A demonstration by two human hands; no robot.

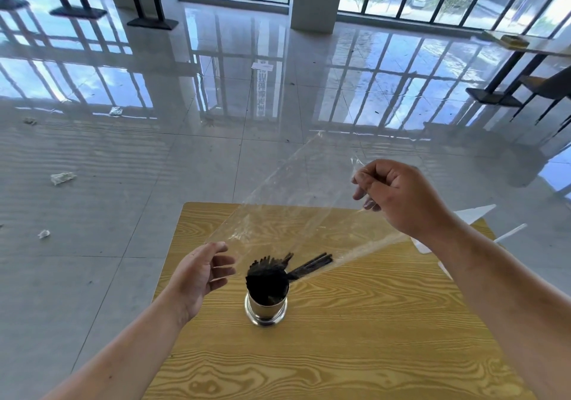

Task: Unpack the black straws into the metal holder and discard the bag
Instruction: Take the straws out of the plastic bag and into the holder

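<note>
The black straws (265, 279) stand packed in the metal holder (266, 310) near the middle of the wooden table (340, 353). A few stragglers (312, 265) lean out toward 2 o'clock, inside the mouth of the clear plastic bag (296, 196). The right hand (401, 196), up at 1 o'clock, pinches the bag's closed end in curled fingers. The left hand (197, 273), at 9 o'clock, is loosely open by the bag's lower corner; contact is unclear. The bag is best lifted slowly along its slant so the stragglers slide free, with the left hand nudging them upright and steadying the holder.
</note>
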